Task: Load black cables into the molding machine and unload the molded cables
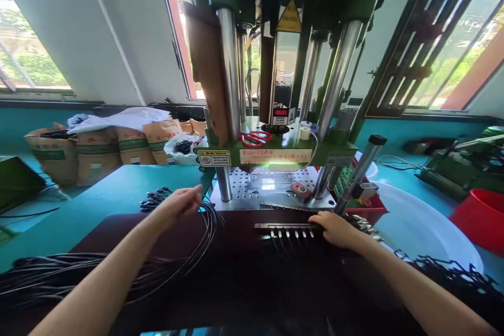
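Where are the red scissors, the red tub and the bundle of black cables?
red scissors (255,139), head view, on the handles.
red tub (478,218), head view, on its side wall.
black cables (59,268), head view, on the bundle's middle.

A factory workshop: a green press machine (275,63), bundled black cables (79,268) and cardboard boxes (94,149) on teal benches (110,189).

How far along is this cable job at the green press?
Looks done: several cable ends sit side by side in the metal fixture bar. In hand: the right hand rests at that bar's end, while the left hand reaches over the loose black cables. Left: that sizeable bundle still lies unloaded, so probably plenty remains.
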`<state>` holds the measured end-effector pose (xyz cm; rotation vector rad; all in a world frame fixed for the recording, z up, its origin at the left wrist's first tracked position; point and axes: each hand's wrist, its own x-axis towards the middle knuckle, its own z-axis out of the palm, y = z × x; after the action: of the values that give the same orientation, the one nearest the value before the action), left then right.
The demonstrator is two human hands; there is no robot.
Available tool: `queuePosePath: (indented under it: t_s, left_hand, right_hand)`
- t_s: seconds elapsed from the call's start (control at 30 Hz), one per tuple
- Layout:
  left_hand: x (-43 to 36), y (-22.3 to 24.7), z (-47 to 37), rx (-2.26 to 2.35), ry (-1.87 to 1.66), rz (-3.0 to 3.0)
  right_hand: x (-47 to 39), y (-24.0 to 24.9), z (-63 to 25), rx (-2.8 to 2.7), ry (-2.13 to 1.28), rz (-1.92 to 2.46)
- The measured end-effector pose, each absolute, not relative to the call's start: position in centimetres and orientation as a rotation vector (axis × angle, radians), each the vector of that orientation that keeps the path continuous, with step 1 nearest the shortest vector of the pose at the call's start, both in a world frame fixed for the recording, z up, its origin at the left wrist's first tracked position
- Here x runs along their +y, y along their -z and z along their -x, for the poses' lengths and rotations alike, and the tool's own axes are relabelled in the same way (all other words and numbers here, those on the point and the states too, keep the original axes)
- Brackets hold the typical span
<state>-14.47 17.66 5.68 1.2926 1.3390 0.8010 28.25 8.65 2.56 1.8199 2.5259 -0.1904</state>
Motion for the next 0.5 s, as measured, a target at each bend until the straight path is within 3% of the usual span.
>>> queuePosePath:
  t_s: [0.17, 0.33, 0.5]
  left_hand:
    - [7.3, -4.8, 1.7, 0.821, -0.324, -1.322]
    - [3.2, 0.1, -6.6, 0.784, -0.714, -0.713]
    - [4.7, -0.5, -10.1, 0.723, -0.858, -0.334]
  right_hand:
    - [10.9, -5.3, -27.2, 2.417, 0.148, -1.919]
    - [12.8, -7.0, -26.8, 2.422, 0.074, -2.099]
    - [14.6, -7.4, -27.1, 2.485, 0.108, -2.26]
